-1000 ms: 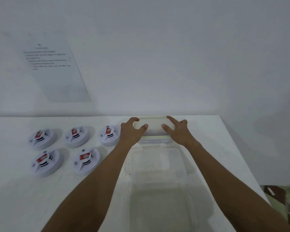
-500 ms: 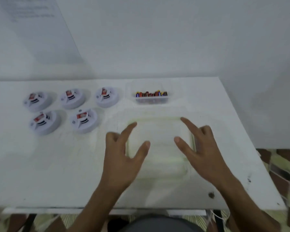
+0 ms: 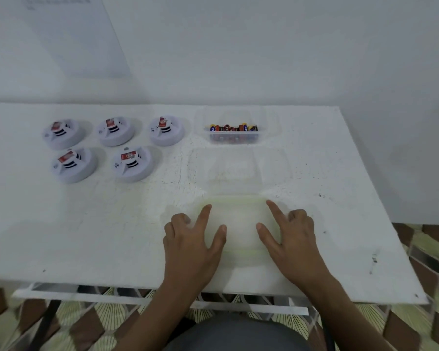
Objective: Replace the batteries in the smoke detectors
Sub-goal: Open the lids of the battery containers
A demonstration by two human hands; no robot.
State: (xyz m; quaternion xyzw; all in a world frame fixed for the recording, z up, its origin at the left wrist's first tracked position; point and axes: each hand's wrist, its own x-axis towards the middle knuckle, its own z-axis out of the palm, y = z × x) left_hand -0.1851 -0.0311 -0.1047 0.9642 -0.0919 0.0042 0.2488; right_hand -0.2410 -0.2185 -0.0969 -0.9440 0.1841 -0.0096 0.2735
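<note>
Your left hand (image 3: 192, 243) and right hand (image 3: 290, 239) rest at lower centre of the frame on a translucent lid (image 3: 240, 224) with a pale green rim, index fingers and thumbs spread flat, the other fingers curled at its sides. Above the lid sits an empty clear container (image 3: 235, 171), blurred, and beyond it a clear tub of batteries (image 3: 232, 131). Five white smoke detectors (image 3: 132, 164) lie in two rows at upper left on the white table (image 3: 86, 236).
</note>
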